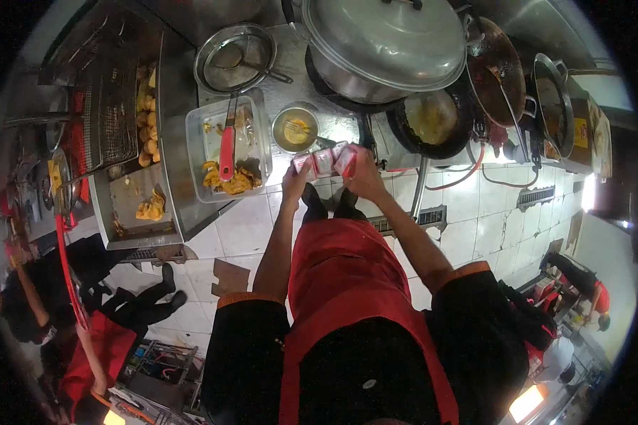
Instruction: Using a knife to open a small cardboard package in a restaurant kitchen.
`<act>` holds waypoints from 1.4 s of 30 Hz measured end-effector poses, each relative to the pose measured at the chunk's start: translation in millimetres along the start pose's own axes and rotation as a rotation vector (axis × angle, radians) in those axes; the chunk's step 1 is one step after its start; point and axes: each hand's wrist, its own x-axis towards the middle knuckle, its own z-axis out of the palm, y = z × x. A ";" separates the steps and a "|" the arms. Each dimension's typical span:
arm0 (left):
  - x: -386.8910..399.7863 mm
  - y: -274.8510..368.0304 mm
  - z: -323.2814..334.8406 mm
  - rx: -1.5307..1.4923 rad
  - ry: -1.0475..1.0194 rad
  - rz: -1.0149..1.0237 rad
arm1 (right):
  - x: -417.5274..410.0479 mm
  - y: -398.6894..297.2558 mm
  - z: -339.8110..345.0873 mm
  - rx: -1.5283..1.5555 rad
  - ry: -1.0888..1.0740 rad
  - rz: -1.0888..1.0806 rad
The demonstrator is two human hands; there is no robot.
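In front of my apron, my left hand [294,187] and my right hand [365,176] hold a row of small red-and-white packets [325,161] between them. The left fingers grip one end, the right hand the other. Just beyond the packets stands a metal bowl [280,139] with yellow liquid, like beaten egg, and a fork [301,129] resting in it. Left of the bowl, a clear plastic tub [191,149] contains browned, fried-looking pieces [239,183]. A red-handled utensil [227,154] lies across that tub.
A large lidded pot [383,48] stands at the back. Right of it are a wok with oil [430,119] and a brown pan [494,74]. A strainer [234,58] sits back left. Left is a steel fryer station with a wire basket [111,117]. Other people [103,345] work behind me.
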 end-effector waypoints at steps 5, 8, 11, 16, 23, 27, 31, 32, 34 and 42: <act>8.9 -16.5 0.4 0.033 0.070 0.068 | 12.7 -17.2 3.5 0.101 -0.185 -0.062; 8.0 -11.6 4.6 0.010 0.029 0.069 | 15.4 -14.4 18.3 -0.159 -0.113 -0.281; 13.0 -27.9 2.7 -0.076 0.015 0.121 | 24.0 -25.8 16.9 -0.193 -0.110 -0.316; -1.6 -18.2 0.7 -0.264 -0.011 0.153 | 30.3 -62.3 -25.5 -0.097 0.011 -0.367; -13.3 -38.5 -15.3 -0.172 0.052 0.157 | 219.5 -105.8 -256.7 -0.668 0.426 -0.401; -13.2 -62.5 -17.2 -0.165 0.116 0.170 | 276.7 -70.5 -286.2 -0.710 0.061 -0.486; -24.8 -71.9 -2.2 -0.199 0.179 0.089 | 291.0 -66.2 -285.0 -0.720 -0.070 -0.468; -26.5 -72.0 1.7 -0.217 0.172 0.078 | 295.7 -67.0 -286.4 -0.721 -0.072 -0.471; -24.7 -84.3 10.8 -0.280 0.162 0.092 | 306.9 -66.6 -291.1 -0.772 -0.172 -0.432; -30.1 -142.7 9.1 -0.201 0.286 0.224 | 336.0 -103.5 -361.3 -0.715 -0.143 -0.452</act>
